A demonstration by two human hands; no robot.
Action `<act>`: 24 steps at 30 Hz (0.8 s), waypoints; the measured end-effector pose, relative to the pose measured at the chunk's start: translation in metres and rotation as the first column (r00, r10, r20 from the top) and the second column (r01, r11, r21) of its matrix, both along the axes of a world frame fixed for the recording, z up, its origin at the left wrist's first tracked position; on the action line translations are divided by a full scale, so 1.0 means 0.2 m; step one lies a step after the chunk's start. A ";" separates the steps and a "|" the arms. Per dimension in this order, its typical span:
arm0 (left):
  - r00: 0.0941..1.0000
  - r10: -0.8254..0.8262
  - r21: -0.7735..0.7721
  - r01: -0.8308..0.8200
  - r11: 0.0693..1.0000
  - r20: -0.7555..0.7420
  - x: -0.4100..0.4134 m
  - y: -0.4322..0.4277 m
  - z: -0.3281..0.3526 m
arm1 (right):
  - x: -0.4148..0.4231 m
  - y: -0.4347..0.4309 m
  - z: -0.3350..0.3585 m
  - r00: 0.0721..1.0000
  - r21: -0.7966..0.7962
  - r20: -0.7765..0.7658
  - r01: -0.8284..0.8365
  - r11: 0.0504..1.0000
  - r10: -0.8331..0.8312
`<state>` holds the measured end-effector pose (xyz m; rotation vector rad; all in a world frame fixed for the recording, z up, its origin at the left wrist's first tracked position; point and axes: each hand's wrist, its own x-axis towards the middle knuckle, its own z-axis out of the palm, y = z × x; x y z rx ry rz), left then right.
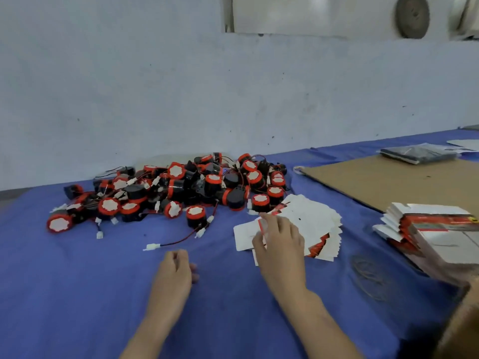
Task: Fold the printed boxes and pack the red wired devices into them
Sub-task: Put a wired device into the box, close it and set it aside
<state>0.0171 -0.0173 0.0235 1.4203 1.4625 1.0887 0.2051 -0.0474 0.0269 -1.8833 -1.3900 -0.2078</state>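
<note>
A heap of red and black wired devices (176, 190) lies at the back of the blue cloth, their white plugs trailing toward me. One device (195, 216) sits at the heap's front edge, and its wire ends in a white plug (151, 246). To the right a fanned stack of flat printed boxes (311, 224) lies white side up. My right hand (280, 244) rests on this stack, thumb and fingers pinching the top flat box (243, 237) at its left edge. My left hand (176, 273) rests on the cloth just below the white plug, loosely curled and holding nothing.
A second stack of flat boxes (430, 229) lies at the right edge, with another person's blurred hand (456, 275) at its near end. Behind it are a brown cardboard sheet (388, 182) and a dark packet (417, 154). Rubber bands (370, 275) lie on the cloth. A wall stands behind the table.
</note>
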 end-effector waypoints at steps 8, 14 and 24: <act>0.989 -0.061 -0.149 0.081 0.986 0.134 -0.11 0.15 -0.02 | 0.21 0.11 -0.07 0.970 -0.473 0.180 0.229 0.851 -0.161; 0.988 -0.077 -0.130 0.095 0.987 0.136 -0.09 0.15 0.00 | 0.19 0.06 -0.03 0.973 -0.421 0.207 0.186 0.888 -0.106; 0.909 -0.402 0.234 0.416 0.879 -0.110 0.03 -0.01 0.06 | 0.04 0.00 0.12 0.661 0.178 -0.709 -0.169 0.969 0.246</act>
